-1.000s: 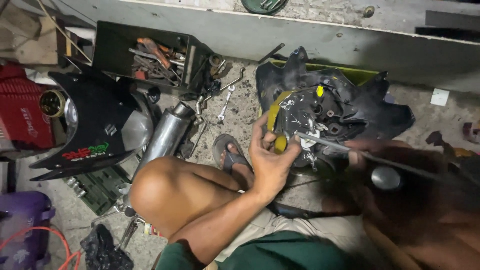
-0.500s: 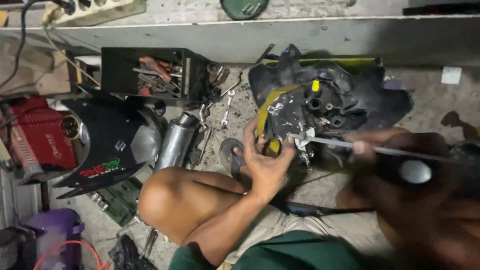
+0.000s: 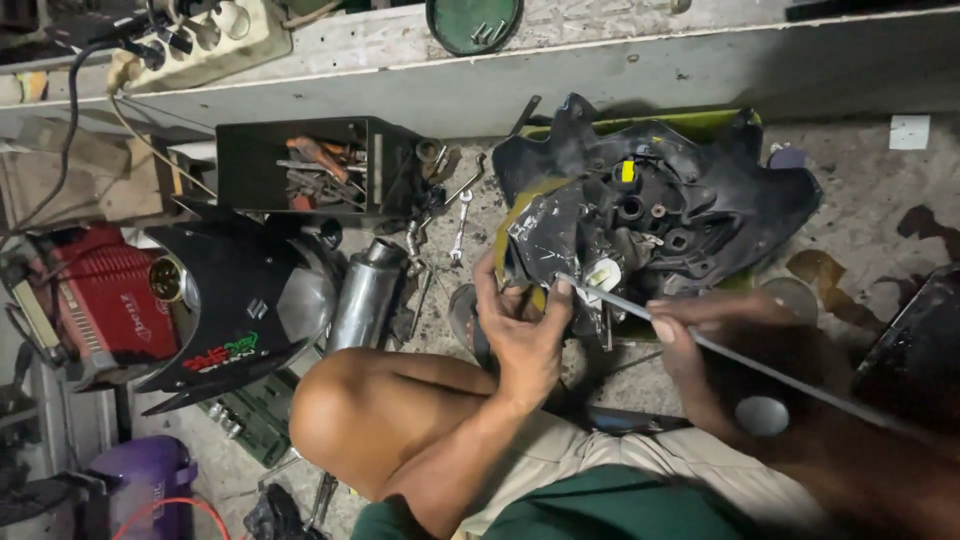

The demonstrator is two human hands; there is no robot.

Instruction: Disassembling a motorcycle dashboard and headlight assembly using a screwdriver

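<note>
A black plastic vehicle panel (image 3: pixel 720 205) with round holes and a small yellow part lies on the concrete floor in front of me. My left hand (image 3: pixel 522 325) grips its near left edge, fingers curled on the dark plastic. My right hand (image 3: pixel 720 345) is closed around a long thin metal rod (image 3: pixel 700 340). The rod's tip rests by a white fitting (image 3: pixel 603 274) on the panel. My bent bare knee (image 3: pixel 345 410) is below the left hand.
A black tool tray (image 3: pixel 300 165) of hand tools stands at upper left, with loose wrenches (image 3: pixel 460 225) and a metal cylinder (image 3: pixel 365 290) beside it. A black fairing (image 3: pixel 235 310) and red machine (image 3: pixel 95 300) lie left. A concrete ledge (image 3: pixel 560 70) with a power strip (image 3: pixel 195 40) runs along the top.
The view has shifted a little, so everything sits slightly lower and more to the right. Both hands stay on the panel and the rod, the rod's tip still at the white fitting.
</note>
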